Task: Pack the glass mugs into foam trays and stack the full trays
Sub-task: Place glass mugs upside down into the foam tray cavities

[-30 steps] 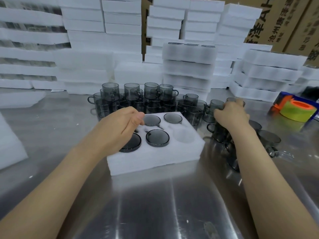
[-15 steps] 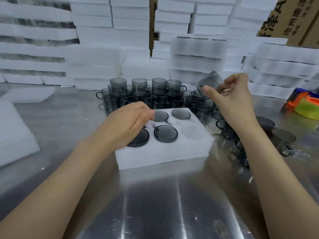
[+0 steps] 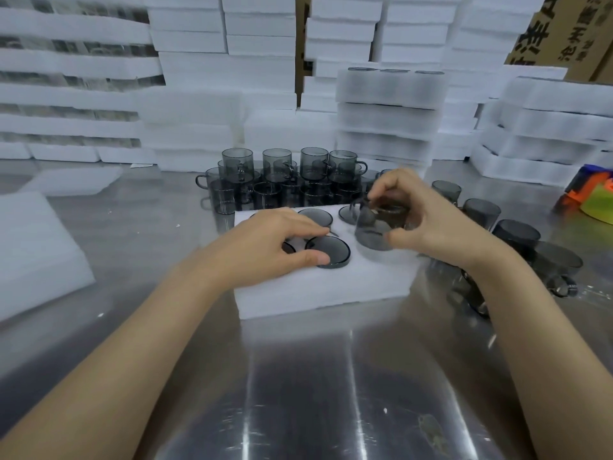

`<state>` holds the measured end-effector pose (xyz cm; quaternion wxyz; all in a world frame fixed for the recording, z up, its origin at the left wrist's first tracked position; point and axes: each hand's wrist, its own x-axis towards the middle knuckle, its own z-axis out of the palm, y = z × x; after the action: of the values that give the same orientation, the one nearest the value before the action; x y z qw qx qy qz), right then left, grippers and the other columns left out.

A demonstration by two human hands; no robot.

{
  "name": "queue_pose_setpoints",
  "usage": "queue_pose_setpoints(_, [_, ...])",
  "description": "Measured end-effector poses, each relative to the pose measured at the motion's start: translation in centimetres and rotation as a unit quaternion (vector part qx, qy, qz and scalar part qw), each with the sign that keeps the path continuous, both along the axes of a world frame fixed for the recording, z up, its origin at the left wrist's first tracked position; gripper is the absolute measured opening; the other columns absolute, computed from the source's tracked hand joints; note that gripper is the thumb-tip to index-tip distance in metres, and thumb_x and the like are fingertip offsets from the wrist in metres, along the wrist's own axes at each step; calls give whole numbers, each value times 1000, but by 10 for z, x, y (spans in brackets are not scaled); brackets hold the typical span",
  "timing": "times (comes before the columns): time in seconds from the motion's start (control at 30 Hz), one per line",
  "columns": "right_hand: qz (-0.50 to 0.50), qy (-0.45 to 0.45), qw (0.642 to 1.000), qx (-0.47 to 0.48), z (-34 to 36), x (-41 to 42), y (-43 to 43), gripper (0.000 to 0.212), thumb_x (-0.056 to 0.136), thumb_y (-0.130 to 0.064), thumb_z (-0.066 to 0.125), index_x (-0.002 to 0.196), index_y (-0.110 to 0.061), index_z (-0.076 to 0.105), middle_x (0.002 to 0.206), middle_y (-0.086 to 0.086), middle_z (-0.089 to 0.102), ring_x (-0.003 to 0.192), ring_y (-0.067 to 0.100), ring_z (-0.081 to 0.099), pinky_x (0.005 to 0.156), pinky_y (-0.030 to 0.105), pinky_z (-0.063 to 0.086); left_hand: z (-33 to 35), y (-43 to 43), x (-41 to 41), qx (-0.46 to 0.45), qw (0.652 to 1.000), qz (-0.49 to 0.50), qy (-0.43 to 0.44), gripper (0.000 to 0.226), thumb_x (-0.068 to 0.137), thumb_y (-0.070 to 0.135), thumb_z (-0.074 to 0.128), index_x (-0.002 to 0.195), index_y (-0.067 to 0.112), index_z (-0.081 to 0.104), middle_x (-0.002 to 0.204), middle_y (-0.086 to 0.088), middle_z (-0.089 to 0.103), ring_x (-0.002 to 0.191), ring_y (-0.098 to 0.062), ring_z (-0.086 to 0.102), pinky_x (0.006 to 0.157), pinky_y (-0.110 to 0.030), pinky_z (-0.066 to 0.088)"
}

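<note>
A white foam tray (image 3: 318,290) lies on the steel table in front of me, with several smoky glass mugs sunk upside down in its holes. My left hand (image 3: 275,244) rests on the tray's left side, thumb beside the near middle mug (image 3: 331,250). My right hand (image 3: 418,214) pinches a grey glass mug (image 3: 374,232) from above, tilted and partly sunk in the tray's near right hole. A cluster of loose mugs (image 3: 282,180) stands behind the tray, and more mugs (image 3: 514,230) stand to the right.
Stacks of white foam trays (image 3: 388,117) line the back, with cardboard boxes (image 3: 564,31) behind them at the right. A loose foam piece (image 3: 36,250) lies at the left. An orange and yellow tape dispenser (image 3: 593,197) sits at the far right.
My right hand picked a mug from the right-hand group, lifted it, then brought it down into the tray's near right hole. My left hand stayed on the tray.
</note>
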<state>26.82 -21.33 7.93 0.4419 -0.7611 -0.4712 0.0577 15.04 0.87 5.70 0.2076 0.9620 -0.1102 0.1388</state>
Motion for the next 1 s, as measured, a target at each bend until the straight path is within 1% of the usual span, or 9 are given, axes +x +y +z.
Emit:
queue_pose_setpoints(0.03, [14,3,1000,-26,-1,0,0,44,72,-18,66,109,-38,54,111,-22,46,112,2,54,93,25,45,1,-1,0,5,1000,3,5,55,81,57,57,128,28,61,112,30,52,116,5,45,99,-17,36])
queue_pose_setpoints(0.1, [11,-11,999,-38,-3,-1,1,46,81,-16,69,116,-43,55,120,-23,46,112,-2,53,93,17,44,1,-3,0,13,1000,3,9,62,77,63,53,129,28,60,113,29,51,116,4,44,99,-17,35])
queue_pose_setpoints(0.17, [-6,-24,999,-23,-2,-3,3,37,83,-15,70,114,-34,61,120,-17,52,107,-1,56,90,13,43,1,-4,1,14,1000,1,6,63,76,63,52,128,27,61,111,29,51,113,5,45,97,-15,34])
queue_pose_setpoints(0.27, [-24,-32,998,-49,1,-4,3,32,84,-12,67,112,-27,68,116,-15,57,104,5,58,91,15,44,1,-4,0,6,1000,6,5,61,77,63,53,127,29,61,109,30,53,112,4,46,96,-16,36])
queue_pose_setpoints(0.37, [-26,-44,996,-78,2,-6,4,36,84,-10,65,117,-25,67,116,-15,58,106,2,56,95,14,41,1,-5,0,-2,1000,9,7,56,79,60,57,126,30,61,107,29,54,111,3,47,96,-20,39])
queue_pose_setpoints(0.43, [-15,-46,995,-89,1,-8,6,42,84,-6,63,121,-24,65,119,-16,58,111,-5,53,96,8,36,1,-6,0,-5,1000,9,4,53,80,56,61,126,29,62,105,30,53,110,2,47,96,-21,39])
queue_pose_setpoints(0.6, [-8,-54,993,-107,1,-9,9,45,81,-6,63,122,-24,64,120,-19,59,113,-11,49,91,1,31,1,-6,0,-9,1000,8,1,47,82,51,64,124,29,63,106,28,54,111,2,47,97,-21,38])
queue_pose_setpoints(0.77, [10,-87,992,-94,-1,-14,10,42,80,1,66,116,-21,68,112,-13,61,113,-2,51,99,10,34,1,-6,0,-15,1000,5,0,48,82,53,63,123,30,63,111,26,56,112,3,47,98,-22,38])
queue_pose_setpoints(1.0, [45,-46,994,-94,0,-6,8,38,79,5,68,105,-22,72,113,-7,61,112,4,54,100,16,38,1,-6,1,-24,1000,4,-3,45,82,51,65,121,30,64,114,23,59,111,4,47,98,-23,39])
